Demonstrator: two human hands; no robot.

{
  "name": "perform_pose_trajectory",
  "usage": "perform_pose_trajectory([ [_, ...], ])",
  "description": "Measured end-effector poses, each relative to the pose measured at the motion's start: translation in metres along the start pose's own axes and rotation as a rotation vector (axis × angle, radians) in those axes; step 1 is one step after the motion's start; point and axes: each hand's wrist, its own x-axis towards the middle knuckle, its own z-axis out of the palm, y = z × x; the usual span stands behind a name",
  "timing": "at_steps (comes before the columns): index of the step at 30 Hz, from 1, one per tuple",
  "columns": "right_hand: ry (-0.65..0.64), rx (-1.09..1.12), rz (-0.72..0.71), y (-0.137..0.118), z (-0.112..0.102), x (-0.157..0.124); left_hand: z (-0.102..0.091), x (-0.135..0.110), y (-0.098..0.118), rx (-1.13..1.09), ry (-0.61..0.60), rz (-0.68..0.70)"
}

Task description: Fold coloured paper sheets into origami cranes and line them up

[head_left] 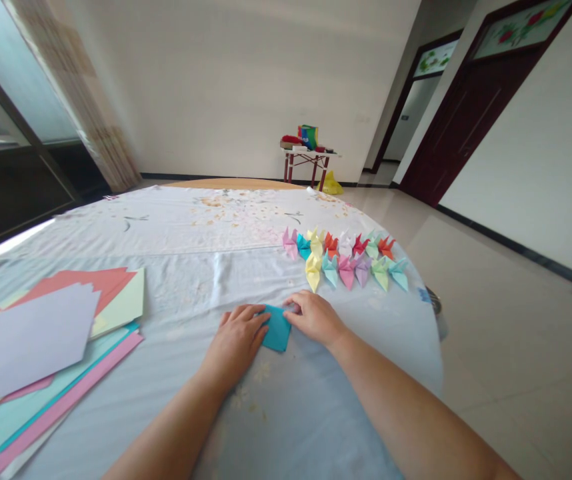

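The left hand (236, 343) and right hand (313, 319) lie open on the blue paper (277, 330); the wrinkled tablecloth (191, 280) could let it slip.

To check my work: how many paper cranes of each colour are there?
Pink paper cranes: 2
Teal-blue paper cranes: 3
Yellow paper cranes: 2
Red-orange paper cranes: 3
White paper cranes: 1
Pale-green paper cranes: 2
Lilac paper cranes: 1
Total: 14

- We're inside a home, folks, a plain domestic room!
- Dark wooden door (469, 127) with a painted glass panel (521, 20), right side
- Pale tile floor (521, 380)
- Curtain (86, 113) beside glass doors (16, 100)
- Round surface (166, 223) under a floral cloth
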Motion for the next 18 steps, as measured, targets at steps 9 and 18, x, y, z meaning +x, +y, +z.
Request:
perform_pose_trajectory([
  [9,0.016,-0.171,-0.217,-0.002,0.006,0.002,0.005,-0.001,0.002,0.074,-0.008,-0.002],
  [18,-0.085,-0.283,-0.179,-0.002,-0.006,-0.001,0.007,-0.003,0.004,0.085,0.01,-0.019],
])
